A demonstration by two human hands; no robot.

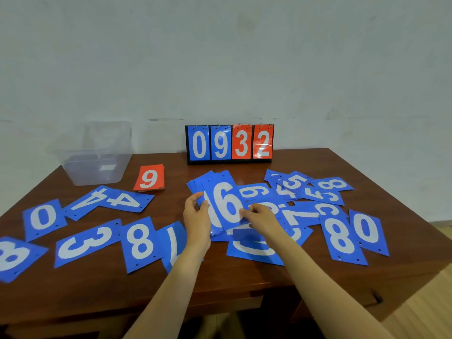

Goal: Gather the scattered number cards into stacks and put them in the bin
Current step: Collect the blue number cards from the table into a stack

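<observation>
Left hand [196, 217] and right hand [263, 216] pinch opposite long edges of a fanned blue stack [226, 204], "6" on top, mid-table [168, 201]. Long axis runs away, far end leaning left. Flat glossy rectangles. Clear plastic bin [97, 167] sits far left.

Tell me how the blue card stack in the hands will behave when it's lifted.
Probably light and flexible: the blue card stack looks like thin sheets. It sits fanned between the left hand and right hand, and the faces look glossy, so cards may slide apart.
</observation>
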